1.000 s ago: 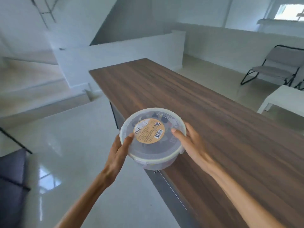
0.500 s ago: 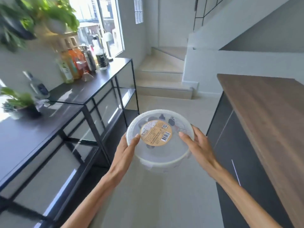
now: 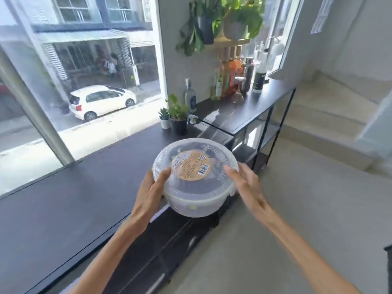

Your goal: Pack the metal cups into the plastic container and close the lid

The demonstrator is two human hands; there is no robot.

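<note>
The plastic container (image 3: 196,194) is carried in the air above the near edge of the dark desk (image 3: 70,209), touching no surface. Its lid (image 3: 195,164) sits on top and appears seated, so we judge the packing step complete. The metal cups show only as dark shapes through the lid. We grasp the container with both hands: the left hand (image 3: 150,193) grips its left wall, thumb on the rim; the right hand (image 3: 247,184) presses the right side. Next, we should set it down level, then release.

round translucent plastic container (image 3: 192,205), lid (image 3: 195,164) shut; held midair
</note>
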